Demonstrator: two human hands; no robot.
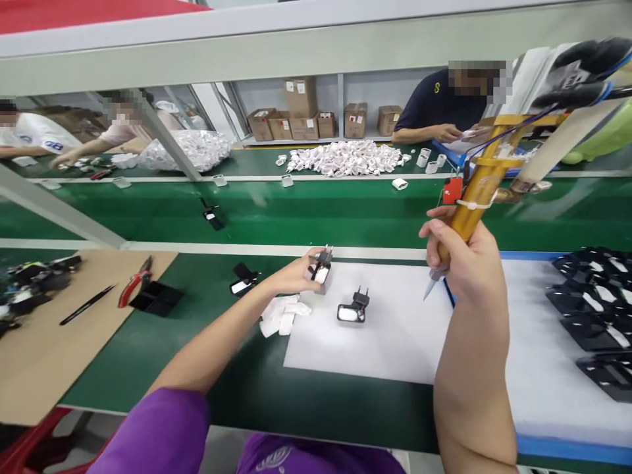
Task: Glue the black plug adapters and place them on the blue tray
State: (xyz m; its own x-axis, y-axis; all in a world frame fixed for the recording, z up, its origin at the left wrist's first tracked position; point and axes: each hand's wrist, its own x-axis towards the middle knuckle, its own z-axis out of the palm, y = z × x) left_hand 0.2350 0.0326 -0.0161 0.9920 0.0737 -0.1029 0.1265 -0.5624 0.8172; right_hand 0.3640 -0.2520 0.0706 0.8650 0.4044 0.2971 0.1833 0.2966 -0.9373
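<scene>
**Two black plug adapters at the white mat; one in hand, one lying loose**

Count: two black two-pin plug adapters at the working spot. One black plug adapter with upright metal pins (321, 270) is clamped between the fingers of the left hand (296, 275), at the far edge of the white foam mat (395, 336). The second black plug adapter (353, 309) lies on its side on the mat, at about five o'clock from the first and near it, untouched.

One gold-coloured pen-shaped dispensing tool with a grey nozzle (469, 210) is gripped in the right hand (464, 257), fingers wrapped fully round the barrel. The tool is tilted, nozzle pointing down toward seven o'clock, clear of the mat and well apart from both adapters.

Left arm reaches forward across the green table (247, 388), forearm low. Right forearm stands nearly vertical, hand raised.

One pair of red-handled cutters (134, 283) lies on the brown cardboard sheet (44, 362) at nine o'clock.
</scene>
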